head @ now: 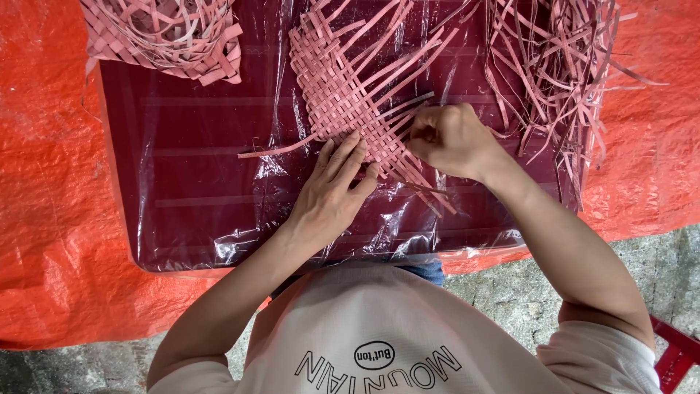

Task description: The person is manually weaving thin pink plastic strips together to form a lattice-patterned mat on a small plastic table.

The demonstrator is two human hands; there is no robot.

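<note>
1. A crinkled orange plastic tarp (44,182) covers the ground, with bare grey stone at its near edge.
2. On it lies a dark red flat board wrapped in clear film (189,190) — the work surface.
3. A loose heap of pink flat strips (561,66) sits at the board's far right; a part-woven pink piece (175,33) sits at the far left.
4. The pink woven strip mat (343,95) lies mid-board, loose ends fanning right.
5. The left hand (332,190) presses flat on the mat's near edge, fingers spread, gripping nothing.
6. The right hand (452,138) is closed, pinching a strip end at the mat's right edge — weaving seems under way; threading calls for steady over-under alignment.
</note>
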